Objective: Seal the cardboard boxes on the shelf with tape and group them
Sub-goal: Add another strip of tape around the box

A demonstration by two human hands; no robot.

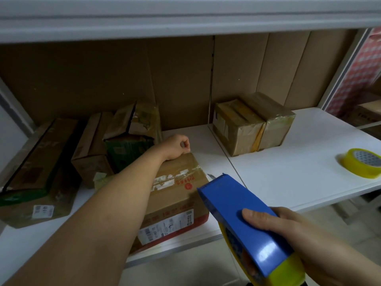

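A cardboard box with red print (177, 195) lies on the white shelf (288, 178) near its front edge. My left hand (177, 147) reaches over the box's far end with fingers curled; what it pinches I cannot make out. My right hand (288, 230) grips a blue tape dispenser (245, 221) loaded with a yellowish roll, its toothed tip next to the box's right top edge. Clear tape runs across the box top. Two taped boxes (253, 124) stand together at the back right.
Several untaped cardboard boxes (92, 153) crowd the shelf's left side. A spare yellowish tape roll (362, 165) lies at the far right. Cardboard sheets line the back wall. Another shelf board hangs close overhead (185, 17).
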